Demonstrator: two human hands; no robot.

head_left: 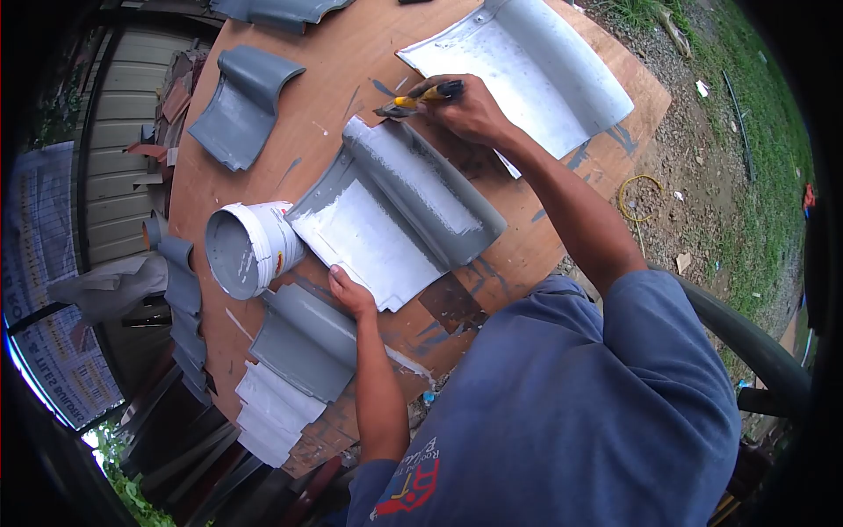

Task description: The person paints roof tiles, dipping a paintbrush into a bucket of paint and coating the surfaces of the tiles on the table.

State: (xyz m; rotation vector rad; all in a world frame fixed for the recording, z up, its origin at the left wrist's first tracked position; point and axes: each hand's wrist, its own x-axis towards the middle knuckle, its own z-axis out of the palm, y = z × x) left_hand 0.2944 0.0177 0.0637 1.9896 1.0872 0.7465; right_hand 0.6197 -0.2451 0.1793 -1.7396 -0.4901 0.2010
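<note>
From my remote seat I see the tile (386,207) on the table (318,114), in front of the body and between the two hands. Its ridge is mostly grey with a pale, speckled streak, while much of the flat pan shows white. I have the right hand (468,109) wrapped around the brush (405,103), whose bristles are at the ridge's far end, near a whitish lip. The left hand (353,293) is at the tile's near-left edge, thumb uppermost; most of its fingers are hidden, so I can't tell whether it pinches the edge or merely steadies it.

I take the step in hand to be coating the tile in grey. To do it well, I'd work the bristle tips into that lip, then draw long, overlapping strokes along the ridge to even out the streak. The groove beside the ridge probably collects paint, so I'd go lightly there. I'd keep the left fingers on the rim, off wet grey, and mind the bucket (273,230): its mouth tips toward the camera, and the tile's corner overlaps it in my view, though I can't tell whether they touch.
</note>
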